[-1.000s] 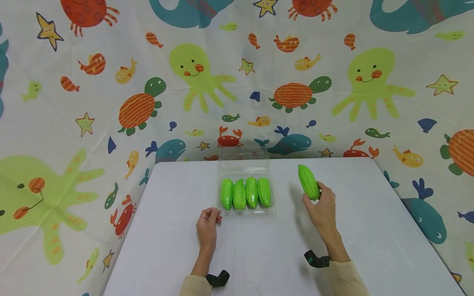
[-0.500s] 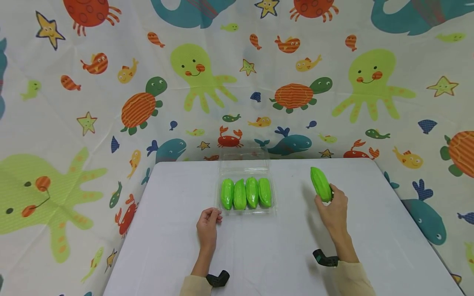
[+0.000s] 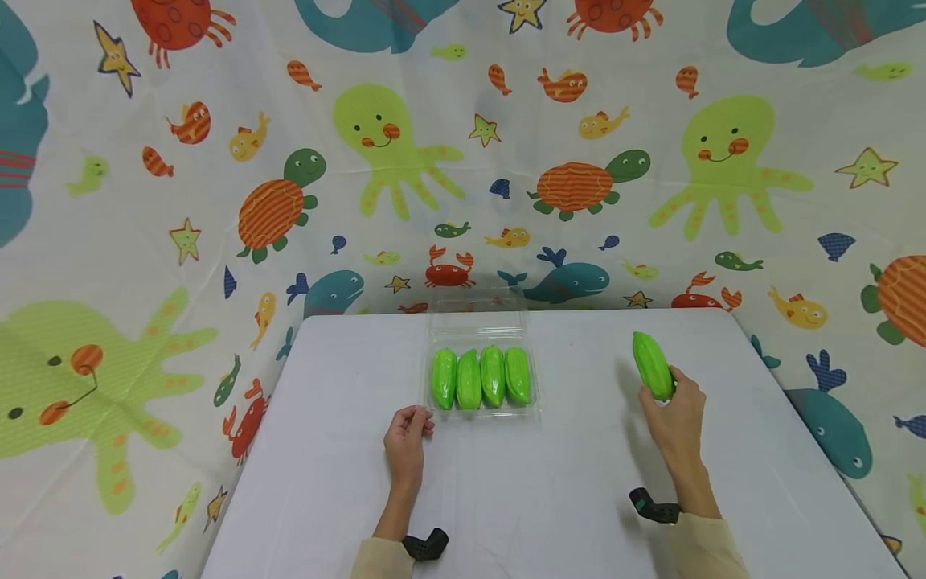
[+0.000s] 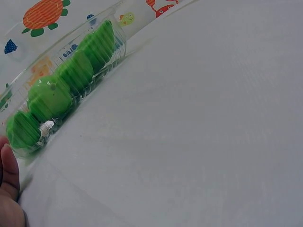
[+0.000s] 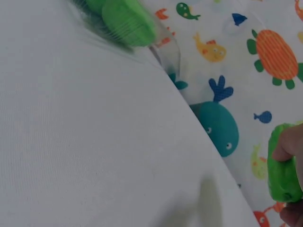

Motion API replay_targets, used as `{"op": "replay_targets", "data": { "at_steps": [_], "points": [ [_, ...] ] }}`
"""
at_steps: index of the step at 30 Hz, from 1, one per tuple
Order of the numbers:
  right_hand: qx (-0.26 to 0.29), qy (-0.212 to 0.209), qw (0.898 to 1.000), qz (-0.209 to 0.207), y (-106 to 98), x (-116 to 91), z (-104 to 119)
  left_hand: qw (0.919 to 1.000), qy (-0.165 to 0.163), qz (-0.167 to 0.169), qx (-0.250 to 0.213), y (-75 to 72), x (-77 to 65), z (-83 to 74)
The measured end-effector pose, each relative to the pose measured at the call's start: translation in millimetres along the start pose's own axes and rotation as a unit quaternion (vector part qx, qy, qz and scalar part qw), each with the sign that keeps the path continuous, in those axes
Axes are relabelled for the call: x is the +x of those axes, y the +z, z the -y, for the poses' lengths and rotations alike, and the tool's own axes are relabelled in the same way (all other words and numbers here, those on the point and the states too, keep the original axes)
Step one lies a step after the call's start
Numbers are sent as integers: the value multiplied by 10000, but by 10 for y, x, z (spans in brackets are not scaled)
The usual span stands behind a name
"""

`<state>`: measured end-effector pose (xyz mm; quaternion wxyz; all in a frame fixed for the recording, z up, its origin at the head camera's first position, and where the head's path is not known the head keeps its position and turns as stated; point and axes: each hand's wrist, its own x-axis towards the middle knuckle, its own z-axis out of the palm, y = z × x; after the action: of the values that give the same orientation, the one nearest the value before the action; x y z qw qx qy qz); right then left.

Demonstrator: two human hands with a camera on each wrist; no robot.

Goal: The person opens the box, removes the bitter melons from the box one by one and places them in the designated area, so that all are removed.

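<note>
My right hand [image 3: 676,410] holds a long, bright green ridged fruit [image 3: 653,366] above the right side of the table, tilted with its far end to the left. In the right wrist view a thumb and a fingertip grip this green fruit [image 5: 281,182]. Several like green fruits [image 3: 469,382] lie side by side in a clear plastic box [image 3: 510,414] with its lid raised at the back. At the box's near left corner, my left hand [image 3: 407,438] pinches the rim with curled fingers. The left wrist view shows only part of the left hand [image 4: 9,179] beside the box.
The box stands near the middle of a white table [image 3: 521,498], towards its far edge. Behind and on both sides hangs a cloth [image 3: 506,121] printed with sea animals. Black wrist cameras sit on the left wrist [image 3: 425,545] and right wrist [image 3: 653,507].
My right hand has moved to the right and slightly nearer with the green fruit, away from the box. My left hand and the box have stayed in place.
</note>
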<state>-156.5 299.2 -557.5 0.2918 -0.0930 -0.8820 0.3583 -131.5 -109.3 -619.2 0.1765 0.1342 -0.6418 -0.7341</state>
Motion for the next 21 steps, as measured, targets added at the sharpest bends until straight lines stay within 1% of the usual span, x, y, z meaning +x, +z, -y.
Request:
{"op": "replay_targets", "data": {
  "at_steps": [5,12,16,21],
  "points": [
    [-79,145,9999,2,-50,3,-76,10000,-32,-15,-6,1,7,-8],
    [-243,493,9982,242,-106,13,-202,10000,10,-22,-45,7,8,-7],
    [-315,540,9977,259,-135,14,-270,10000,30,-51,-24,8,11,-3],
    [-340,552,9976,245,-187,10,-343,10000,-40,-32,4,1,5,-11]
  ]
}}
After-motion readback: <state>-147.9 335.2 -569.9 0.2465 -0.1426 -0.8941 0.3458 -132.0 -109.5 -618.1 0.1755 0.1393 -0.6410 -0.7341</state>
